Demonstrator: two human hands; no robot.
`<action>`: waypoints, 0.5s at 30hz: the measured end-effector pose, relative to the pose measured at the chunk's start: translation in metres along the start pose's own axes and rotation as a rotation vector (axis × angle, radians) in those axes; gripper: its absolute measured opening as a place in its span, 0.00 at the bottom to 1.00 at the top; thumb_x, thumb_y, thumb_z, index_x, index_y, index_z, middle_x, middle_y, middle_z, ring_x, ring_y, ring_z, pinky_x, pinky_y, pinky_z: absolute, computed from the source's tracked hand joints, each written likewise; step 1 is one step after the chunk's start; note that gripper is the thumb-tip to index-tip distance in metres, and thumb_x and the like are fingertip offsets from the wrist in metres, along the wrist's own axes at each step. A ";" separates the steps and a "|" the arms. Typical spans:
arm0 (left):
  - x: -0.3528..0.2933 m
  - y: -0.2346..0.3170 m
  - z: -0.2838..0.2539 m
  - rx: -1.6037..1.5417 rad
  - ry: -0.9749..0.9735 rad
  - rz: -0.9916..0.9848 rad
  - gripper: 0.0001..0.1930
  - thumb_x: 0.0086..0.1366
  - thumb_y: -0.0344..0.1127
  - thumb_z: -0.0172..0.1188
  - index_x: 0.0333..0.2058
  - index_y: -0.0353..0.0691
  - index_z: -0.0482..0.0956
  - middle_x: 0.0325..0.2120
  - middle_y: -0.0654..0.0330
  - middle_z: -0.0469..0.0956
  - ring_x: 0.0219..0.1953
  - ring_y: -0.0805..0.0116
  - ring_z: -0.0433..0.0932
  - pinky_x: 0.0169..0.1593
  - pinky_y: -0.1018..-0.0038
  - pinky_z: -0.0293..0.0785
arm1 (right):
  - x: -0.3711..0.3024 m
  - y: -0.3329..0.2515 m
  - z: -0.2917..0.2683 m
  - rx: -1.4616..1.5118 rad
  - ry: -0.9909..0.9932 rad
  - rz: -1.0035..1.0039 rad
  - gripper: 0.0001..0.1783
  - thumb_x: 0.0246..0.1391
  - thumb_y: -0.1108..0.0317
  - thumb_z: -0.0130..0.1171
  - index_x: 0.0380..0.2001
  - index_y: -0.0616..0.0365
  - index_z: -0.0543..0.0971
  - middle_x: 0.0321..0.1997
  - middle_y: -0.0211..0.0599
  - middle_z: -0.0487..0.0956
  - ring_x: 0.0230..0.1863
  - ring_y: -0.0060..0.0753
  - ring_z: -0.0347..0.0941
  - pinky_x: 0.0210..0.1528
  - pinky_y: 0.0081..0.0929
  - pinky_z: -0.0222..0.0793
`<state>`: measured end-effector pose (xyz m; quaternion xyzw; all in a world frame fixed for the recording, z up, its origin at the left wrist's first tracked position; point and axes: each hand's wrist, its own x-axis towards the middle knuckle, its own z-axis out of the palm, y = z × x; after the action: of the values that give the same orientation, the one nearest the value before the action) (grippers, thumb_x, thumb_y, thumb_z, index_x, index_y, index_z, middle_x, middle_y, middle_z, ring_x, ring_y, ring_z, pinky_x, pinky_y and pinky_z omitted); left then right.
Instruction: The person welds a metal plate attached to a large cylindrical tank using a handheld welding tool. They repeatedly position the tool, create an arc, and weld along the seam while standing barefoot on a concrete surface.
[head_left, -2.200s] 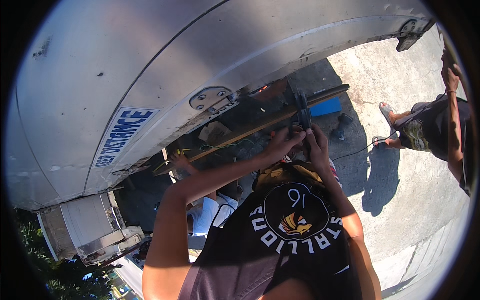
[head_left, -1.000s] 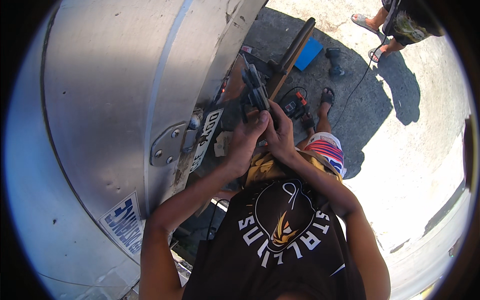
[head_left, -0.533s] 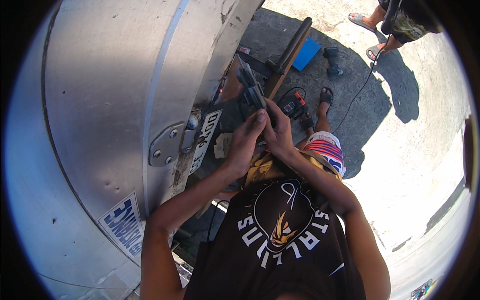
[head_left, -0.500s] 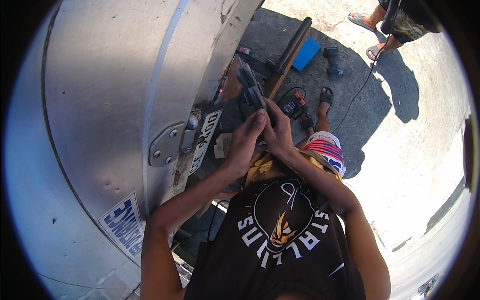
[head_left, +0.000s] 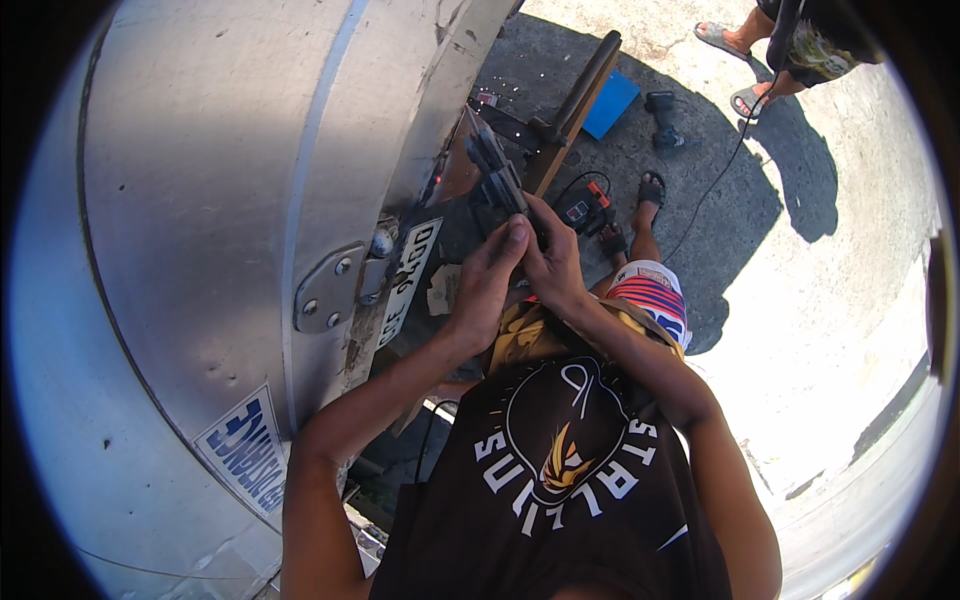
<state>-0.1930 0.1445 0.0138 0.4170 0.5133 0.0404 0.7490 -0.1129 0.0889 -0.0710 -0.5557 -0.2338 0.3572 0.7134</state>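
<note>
Both my hands close round the near end of a narrow dark-grey metal tool (head_left: 492, 165) with a tapered front; its exact kind I cannot make out. My left hand (head_left: 485, 275) grips it from the left, thumb up near the top. Wrapped round its right side is my right hand (head_left: 556, 262), touching the left one. The tool points up and away, its tip close to the lower edge of a large silver metal panel (head_left: 230, 150). A small red glow (head_left: 437, 180) shows on that edge, left of the tool. My fingers hide the tool's near end.
A hinge plate (head_left: 330, 288) and white number plate (head_left: 408, 282) lie left of my hands. Beyond are a wooden board (head_left: 570, 130), blue flat piece (head_left: 611, 105), cordless drill (head_left: 666, 122) and black-and-orange device (head_left: 587, 207). A cable (head_left: 722, 178) crosses the ground towards a standing person (head_left: 812, 45).
Scattered bright specks now show beyond the tool's tip, near the wooden board. My hands and the tool have shifted very slightly left; the grip looks the same.
</note>
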 end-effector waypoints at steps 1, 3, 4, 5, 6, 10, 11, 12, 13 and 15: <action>0.000 -0.001 0.000 -0.002 0.001 0.008 0.30 0.71 0.54 0.52 0.63 0.38 0.66 0.57 0.56 0.69 0.60 0.70 0.68 0.56 0.72 0.74 | 0.000 0.001 0.000 -0.003 0.003 -0.008 0.19 0.63 0.70 0.54 0.55 0.69 0.71 0.32 0.45 0.79 0.34 0.25 0.76 0.37 0.26 0.71; 0.003 0.000 -0.002 0.025 -0.027 0.039 0.31 0.71 0.53 0.52 0.63 0.37 0.65 0.57 0.55 0.69 0.60 0.69 0.67 0.56 0.72 0.73 | 0.000 0.002 -0.001 -0.005 0.002 -0.011 0.20 0.63 0.70 0.54 0.55 0.69 0.71 0.32 0.46 0.79 0.34 0.26 0.76 0.37 0.26 0.71; 0.003 -0.001 -0.002 0.043 -0.018 0.035 0.31 0.71 0.53 0.52 0.63 0.36 0.64 0.58 0.55 0.68 0.61 0.69 0.67 0.57 0.72 0.73 | 0.000 0.003 0.000 -0.005 -0.001 -0.007 0.20 0.63 0.70 0.54 0.55 0.69 0.71 0.32 0.46 0.79 0.34 0.26 0.76 0.38 0.26 0.71; 0.003 -0.001 -0.002 0.034 -0.037 0.050 0.31 0.71 0.53 0.52 0.64 0.36 0.64 0.58 0.55 0.69 0.61 0.69 0.67 0.56 0.72 0.73 | -0.001 0.005 0.001 -0.002 0.004 -0.013 0.20 0.63 0.70 0.55 0.55 0.69 0.71 0.32 0.47 0.79 0.34 0.27 0.76 0.38 0.27 0.72; 0.003 -0.002 -0.002 0.029 -0.034 0.045 0.32 0.71 0.54 0.52 0.64 0.36 0.64 0.57 0.55 0.69 0.61 0.69 0.67 0.55 0.71 0.74 | -0.001 0.006 0.002 -0.008 0.000 -0.015 0.20 0.63 0.69 0.54 0.54 0.69 0.71 0.32 0.46 0.80 0.34 0.27 0.76 0.37 0.26 0.71; 0.001 -0.002 -0.002 0.032 -0.028 0.031 0.28 0.71 0.54 0.51 0.61 0.42 0.65 0.53 0.59 0.69 0.56 0.69 0.72 0.51 0.64 0.78 | 0.000 0.009 -0.002 0.105 -0.028 0.010 0.20 0.66 0.64 0.52 0.54 0.69 0.71 0.31 0.40 0.80 0.33 0.26 0.76 0.36 0.25 0.71; 0.001 -0.001 -0.003 0.070 -0.013 -0.028 0.28 0.71 0.55 0.51 0.62 0.42 0.65 0.53 0.59 0.70 0.55 0.69 0.72 0.51 0.63 0.78 | 0.001 0.009 -0.006 0.165 -0.083 0.041 0.20 0.67 0.63 0.51 0.54 0.69 0.71 0.31 0.38 0.80 0.33 0.26 0.76 0.36 0.24 0.71; 0.001 0.001 -0.005 0.100 -0.035 -0.062 0.29 0.71 0.55 0.51 0.62 0.42 0.65 0.53 0.58 0.70 0.55 0.69 0.73 0.51 0.63 0.78 | 0.003 0.009 -0.011 0.418 -0.124 0.179 0.21 0.67 0.61 0.51 0.53 0.68 0.72 0.31 0.37 0.79 0.32 0.25 0.75 0.35 0.24 0.70; 0.001 0.003 -0.005 0.130 -0.058 -0.096 0.29 0.71 0.55 0.51 0.62 0.42 0.65 0.53 0.58 0.70 0.54 0.69 0.73 0.51 0.63 0.78 | 0.005 0.008 -0.017 0.670 -0.201 0.323 0.21 0.68 0.60 0.50 0.53 0.68 0.72 0.31 0.35 0.79 0.31 0.23 0.73 0.35 0.23 0.69; -0.002 0.002 -0.003 0.119 -0.031 -0.099 0.25 0.70 0.53 0.54 0.55 0.38 0.69 0.49 0.58 0.73 0.54 0.69 0.73 0.49 0.67 0.78 | 0.008 0.007 -0.024 1.030 -0.339 0.499 0.22 0.69 0.57 0.49 0.52 0.67 0.73 0.30 0.31 0.77 0.30 0.20 0.70 0.33 0.21 0.67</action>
<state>-0.1953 0.1462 0.0159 0.4354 0.5232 -0.0338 0.7318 -0.0917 0.0811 -0.0844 -0.1114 -0.0036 0.6651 0.7384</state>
